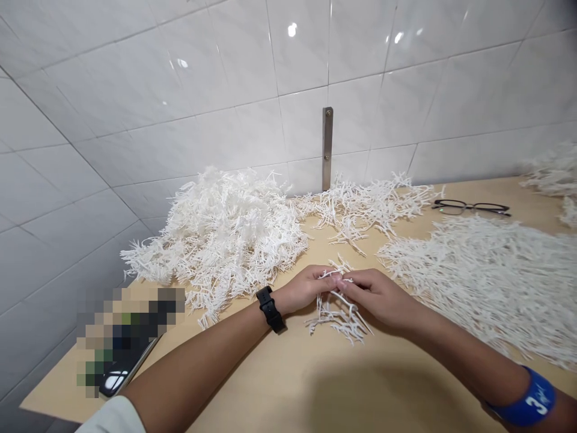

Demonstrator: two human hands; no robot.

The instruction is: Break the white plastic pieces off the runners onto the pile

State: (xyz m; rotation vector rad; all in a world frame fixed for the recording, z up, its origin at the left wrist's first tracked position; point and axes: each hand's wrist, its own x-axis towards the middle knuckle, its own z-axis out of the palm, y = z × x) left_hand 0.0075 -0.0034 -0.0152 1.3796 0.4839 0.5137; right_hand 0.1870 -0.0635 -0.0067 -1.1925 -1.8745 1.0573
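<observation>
My left hand (311, 287) and my right hand (376, 294) meet over the middle of the table, fingertips pinched close together. Between them is a white branching plastic sprig (345, 300), its thin forked twigs poking out above and hanging below the fingers. Both hands are closed on it; the exact grip points are partly hidden behind the fingers. A big fluffy heap of white sprigs (234, 228) rises to the left of my left hand. Right of my right hand, a broad flat pile of similar white sprigs (491, 282) spreads out.
Behind the hands, loose white sprigs (360, 204) lie by the tiled wall (234, 138), below a metal bracket (327, 147). Black-framed glasses (473, 207) rest at the back right. A dark phone (130, 355), partly pixelated, lies on the wooden table (261, 385) near its left edge.
</observation>
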